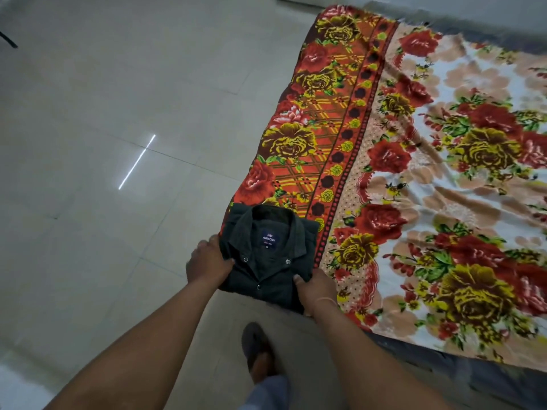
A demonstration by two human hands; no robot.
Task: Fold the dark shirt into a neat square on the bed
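The dark shirt (266,255) is folded into a compact square, collar up, with a blue label showing inside the collar. It sits at the near left corner of the bed, partly over the edge of the floral blanket (414,161). My left hand (207,263) grips the shirt's left side, thumb on top. At the lower right corner my right hand (315,288) holds the shirt, thumb pressed on the fabric, fingers hidden beneath.
The flower-patterned blanket covers the bed to the right and far side. Glossy pale floor tiles (118,143) fill the left of the view. My foot (256,350) stands on the floor just below the shirt.
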